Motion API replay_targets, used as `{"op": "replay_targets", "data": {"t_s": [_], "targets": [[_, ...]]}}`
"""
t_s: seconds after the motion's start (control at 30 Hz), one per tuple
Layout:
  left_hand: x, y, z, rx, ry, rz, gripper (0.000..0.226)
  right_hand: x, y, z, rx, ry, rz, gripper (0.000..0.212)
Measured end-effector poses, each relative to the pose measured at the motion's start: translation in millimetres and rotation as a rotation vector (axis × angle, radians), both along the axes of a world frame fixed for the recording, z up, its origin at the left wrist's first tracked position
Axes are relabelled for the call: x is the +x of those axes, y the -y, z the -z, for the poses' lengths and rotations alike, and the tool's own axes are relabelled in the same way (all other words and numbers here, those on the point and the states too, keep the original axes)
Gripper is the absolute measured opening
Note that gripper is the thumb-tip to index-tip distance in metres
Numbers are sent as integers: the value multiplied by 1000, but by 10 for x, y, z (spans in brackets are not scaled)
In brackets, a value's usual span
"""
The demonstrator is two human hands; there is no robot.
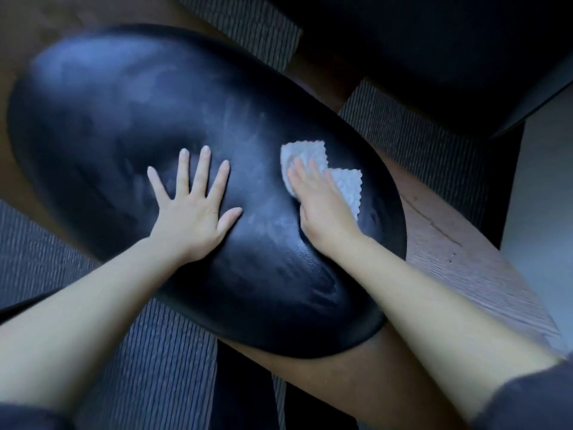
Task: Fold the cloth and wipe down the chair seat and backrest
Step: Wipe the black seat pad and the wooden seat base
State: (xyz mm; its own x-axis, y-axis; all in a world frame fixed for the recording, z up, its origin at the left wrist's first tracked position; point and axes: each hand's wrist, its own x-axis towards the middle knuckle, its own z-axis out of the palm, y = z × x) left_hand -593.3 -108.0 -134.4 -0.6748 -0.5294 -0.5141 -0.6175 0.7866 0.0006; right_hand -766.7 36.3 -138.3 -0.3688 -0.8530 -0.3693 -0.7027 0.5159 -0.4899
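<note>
Risks first. Could slide off the small white folded cloth with scalloped edges [347, 184]: only pinned under the flat, near-straight fingers of the right hand [322, 209], not pinched, so likely left behind or bunched on a fast stroke. Could open the fold the same way, with layers already offset at the corners. Could miss whole patches: dull hazy smears across the black glossy padded chair seat [124, 119], widest toward the far end, well apart from the cloth, easy to skip in this dim light. Could rock or shift the seat by leaning hard near its right edge, at the cloth's spot; braced by the left hand [193, 209], though probably at the cost of fresh palm marks to wipe. Could forget the backrest, not identifiable in view.

Grip. Right hand: laid flat on top of the cloth, pressing it down, nothing visibly curled round it; thumb position unclear. Left hand: fully splayed, palm down on bare seat near the middle, holding nothing, near the right hand, not touching it.

Look of the thing. Cloth: small, textured weave, zigzag hem, folded into a compact pad, partly hidden under the hand, lying on the seat's right side near the rim. Seat: rounded, cushioned, shiny, dimpled around both palms. Below: grey striped rug [403, 128] and brown wooden floor [449, 243].
</note>
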Motion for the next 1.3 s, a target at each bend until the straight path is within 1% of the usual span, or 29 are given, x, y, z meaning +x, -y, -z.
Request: {"op": "replay_targets", "data": {"t_s": [0.07,0.13,0.17,0.23,0.27,0.3,0.33,0.37,0.4,0.47,0.5,0.53,0.57,0.63,0.67,0.7,0.73,0.77,0.8,0.87,0.9,0.93,0.97,1.03,1.1,1.13,1.17,1.2,1.3], "targets": [[-22,13,-25,25,9,-8,79,263,-326,-155,-67,108,-273,76],[-39,23,-58,44,17,-11,80,255,-533,-140,-84,164,-438,72],[-39,24,-65,46,24,-9,80,152,-503,-78,-72,167,-411,69],[-40,24,-56,50,25,-4,80,-76,-267,91,-2,123,-138,63],[-37,26,-48,46,18,-7,79,-154,-110,139,16,67,-5,64],[-33,33,-41,38,12,-8,79,-157,17,148,36,14,74,68],[-30,28,-43,34,9,-8,79,-72,75,115,30,-2,110,72],[-36,22,-29,31,4,-3,78,75,50,42,12,9,88,75],[-45,18,-10,34,1,0,78,273,-71,-18,-34,38,-16,76],[-62,49,2,69,4,-11,76,636,-463,-145,-97,118,-335,77],[-72,75,7,85,13,-12,75,664,-609,-124,-109,140,-452,74],[-84,91,-4,86,17,-9,73,561,-675,-66,-103,146,-502,71],[-87,94,-19,77,14,4,72,387,-657,10,-62,132,-440,67],[-38,76,-32,32,-20,41,71,15,-520,160,26,70,-114,63],[-10,82,-33,5,-35,54,72,-91,-392,178,45,18,25,67],[252,97,-141,-22,-43,14,72,109,-202,69,57,-21,55,73],[456,104,-211,-49,-66,-21,73,369,-64,-47,51,-2,51,79],[514,108,-194,-69,-79,-25,73,567,-14,-137,24,27,24,81],[576,112,-182,-86,-88,-41,73,783,-58,-206,-29,71,-79,83],[656,124,-175,-108,-107,-65,73,1146,-328,-318,-116,140,-395,84],[692,141,-165,-118,-116,-73,73,1163,-471,-344,-130,151,-519,82],[722,141,-162,-120,-119,-69,72,1048,-570,-347,-148,143,-568,79],[747,120,-155,-120,-117,-58,72,867,-627,-306,-147,131,-519,78],[773,86,-131,-118,-113,-17,75,513,-557,-252,-45,66,-250,75],[797,100,-114,-118,-131,-22,74,392,-282,-198,26,-5,-6,73],[793,108,-103,-124,-137,-23,72,473,-131,-185,41,-8,51,74],[788,109,-82,-125,-139,-25,71,628,-34,-192,49,11,59,76],[784,106,-77,-119,-135,-29,70,823,-8,-206,30,42,-7,79],[774,103,-107,-106,-122,-34,73,1180,-359,-292,-56,120,-442,75]]}}
